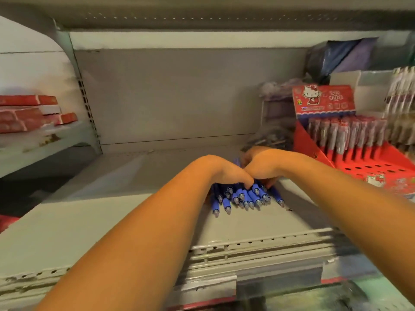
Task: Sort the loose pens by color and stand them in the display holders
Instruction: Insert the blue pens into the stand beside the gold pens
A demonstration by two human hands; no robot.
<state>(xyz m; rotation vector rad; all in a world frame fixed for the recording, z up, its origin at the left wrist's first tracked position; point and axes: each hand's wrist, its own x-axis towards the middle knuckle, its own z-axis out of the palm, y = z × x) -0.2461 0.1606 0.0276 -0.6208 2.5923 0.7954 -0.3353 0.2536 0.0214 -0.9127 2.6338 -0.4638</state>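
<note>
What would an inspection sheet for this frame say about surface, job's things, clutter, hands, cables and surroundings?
Surface: grey shelf, pens lying on it.
Job's things: blue pens bunched, tips toward camera; red display holder at right, front holes empty.
Clutter: dark pile, blurred, behind the hands.
Hands: left hand and right hand grip the bunch together.
Cables: nothing seen.
Surroundings: red boxes on left shelf; bags upper right.

There were two hands, a left hand (226,173) and a right hand (262,164). The blue pens (243,197) showed roughly fifteen tips, with more hidden beneath. One red display holder (305,140) carried about ten wrapped pens (345,133). About four red boxes (27,113) were stacked.
</note>
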